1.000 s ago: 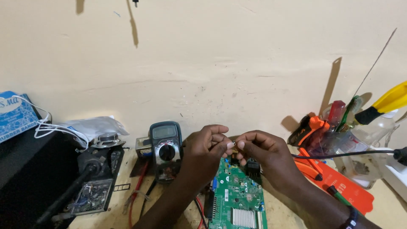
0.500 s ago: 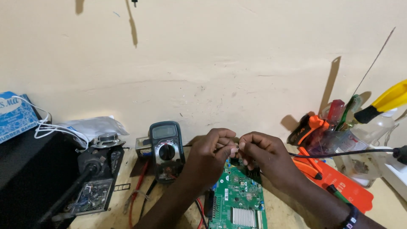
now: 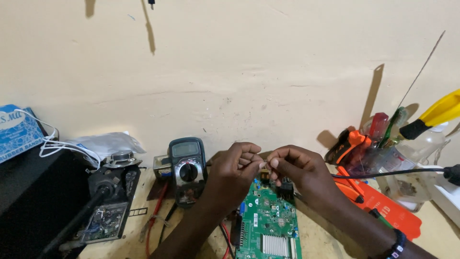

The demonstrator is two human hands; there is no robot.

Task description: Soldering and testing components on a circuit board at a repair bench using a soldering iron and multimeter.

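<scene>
My left hand [image 3: 235, 170] and my right hand [image 3: 298, 169] meet above the top edge of a green circuit board [image 3: 268, 223] lying on the bench. Thumbs and forefingers of both hands pinch a small yellowish component [image 3: 265, 166] between them. The board carries a silver heat sink [image 3: 274, 244] near its lower end and small black parts under my right hand. A dark multimeter [image 3: 187, 164] with a round dial stands just left of my left hand.
Red and black leads [image 3: 155, 218] trail below the multimeter. A black device [image 3: 108, 199] and black box [image 3: 31, 201] sit left, with a blue carton [image 3: 18, 132] behind. Right: an orange case [image 3: 383, 204], a clear jar of tools [image 3: 383, 153], a black cable [image 3: 393, 171].
Both hands have stayed together over the board's top edge. Their fingers have shifted slightly around the small part.
</scene>
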